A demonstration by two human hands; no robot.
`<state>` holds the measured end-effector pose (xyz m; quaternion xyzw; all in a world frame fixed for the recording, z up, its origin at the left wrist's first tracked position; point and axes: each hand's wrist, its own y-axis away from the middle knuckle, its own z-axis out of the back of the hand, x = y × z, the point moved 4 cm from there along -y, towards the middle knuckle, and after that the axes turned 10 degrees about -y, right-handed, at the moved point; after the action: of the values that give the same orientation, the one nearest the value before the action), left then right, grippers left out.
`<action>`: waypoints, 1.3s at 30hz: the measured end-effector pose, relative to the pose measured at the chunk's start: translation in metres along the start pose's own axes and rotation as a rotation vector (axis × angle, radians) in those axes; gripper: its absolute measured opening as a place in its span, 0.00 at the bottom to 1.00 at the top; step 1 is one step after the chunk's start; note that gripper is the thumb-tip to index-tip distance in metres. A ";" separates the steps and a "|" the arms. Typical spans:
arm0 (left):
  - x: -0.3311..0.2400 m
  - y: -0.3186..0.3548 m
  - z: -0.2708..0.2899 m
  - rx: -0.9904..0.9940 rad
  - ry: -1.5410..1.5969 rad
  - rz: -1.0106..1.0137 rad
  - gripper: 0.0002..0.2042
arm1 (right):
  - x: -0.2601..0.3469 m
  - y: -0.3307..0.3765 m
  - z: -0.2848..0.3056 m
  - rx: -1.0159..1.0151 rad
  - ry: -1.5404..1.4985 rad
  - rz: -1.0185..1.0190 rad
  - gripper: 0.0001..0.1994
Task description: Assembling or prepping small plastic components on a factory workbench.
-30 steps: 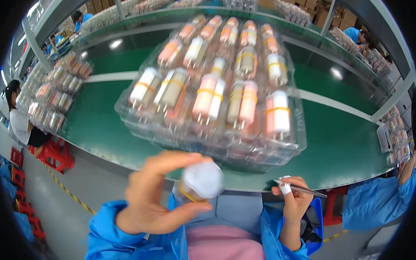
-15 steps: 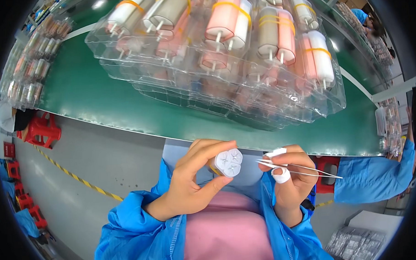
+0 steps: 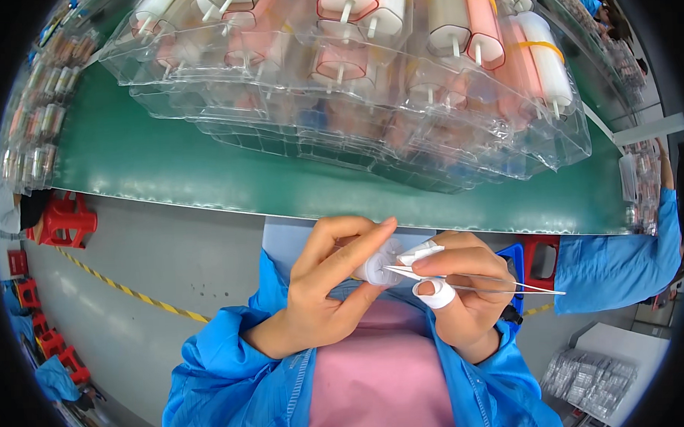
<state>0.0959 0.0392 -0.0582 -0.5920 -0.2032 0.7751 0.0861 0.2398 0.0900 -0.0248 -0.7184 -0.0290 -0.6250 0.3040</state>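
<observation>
My left hand (image 3: 322, 286) closes its fingers around a bundle of white, rounded tubes (image 3: 375, 268), whose lobed end face is turned toward my right hand. A bit of yellow band showed on its side. Pinched in my right hand (image 3: 469, 284) is a pair of thin metal tweezers (image 3: 525, 288), their tips at the bundle's end face. Whether the tips go into an opening there I cannot tell. White tape (image 3: 435, 294) wraps my right thumb, and more white wrap covers a fingertip of that hand. Both hands are just off the near table edge, above my lap.
Stacked clear plastic trays (image 3: 338, 101) hold pink, grey and white tubes with thin stems, some banded in yellow. They stand on the green table (image 3: 167, 167). Red stools (image 3: 69, 220) are at the left. A co-worker's blue sleeve (image 3: 622, 264) shows at the right.
My right hand has moved left, bringing the tweezer tips from beside the tube bundle to its end face. The bundle has turned slightly toward the right hand.
</observation>
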 end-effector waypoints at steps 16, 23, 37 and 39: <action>-0.002 -0.003 -0.001 -0.051 -0.045 -0.042 0.26 | 0.000 -0.007 0.001 0.045 0.038 0.052 0.10; -0.002 -0.004 -0.004 -0.059 -0.098 -0.057 0.26 | 0.000 -0.007 0.003 0.025 0.043 0.031 0.08; -0.003 -0.004 -0.002 -0.065 -0.156 -0.063 0.28 | -0.005 -0.005 0.003 -0.016 -0.006 0.018 0.08; -0.002 -0.004 -0.003 -0.075 -0.159 -0.064 0.28 | -0.005 -0.004 0.002 -0.023 0.005 0.013 0.08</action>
<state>0.0991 0.0425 -0.0561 -0.5244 -0.2572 0.8085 0.0720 0.2388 0.0963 -0.0276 -0.7203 -0.0166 -0.6253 0.2998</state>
